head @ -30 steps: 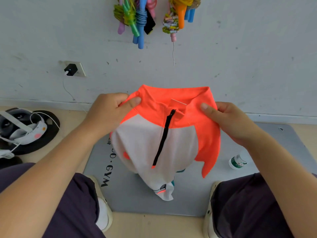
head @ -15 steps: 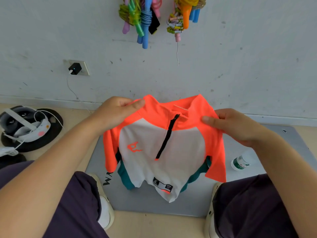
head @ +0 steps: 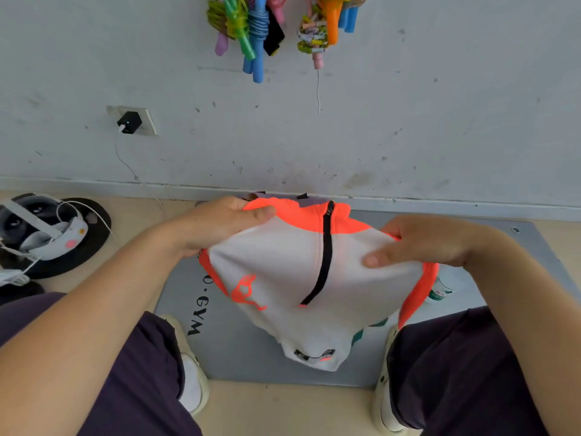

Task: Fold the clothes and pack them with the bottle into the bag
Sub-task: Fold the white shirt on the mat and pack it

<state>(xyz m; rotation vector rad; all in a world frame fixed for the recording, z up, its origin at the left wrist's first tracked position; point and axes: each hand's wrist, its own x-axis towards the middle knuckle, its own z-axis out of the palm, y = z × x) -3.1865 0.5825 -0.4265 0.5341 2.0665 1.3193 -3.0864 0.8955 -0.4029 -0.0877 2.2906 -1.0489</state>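
— Soft, matt white-and-orange knit cloth top [head: 295, 272] with a black zip, pinched at both shoulders; slightly sheeny in the neon parts.
— Flat grey foam-like mat [head: 239, 350] below, smooth and matt, printed black.
— Small clear plastic bottle [head: 440, 289], glossy, paper-looking label.
— Rough, scuffed matt white painted wall [head: 440, 121]. Glossy coloured plastic skipping ropes [head: 254, 29].
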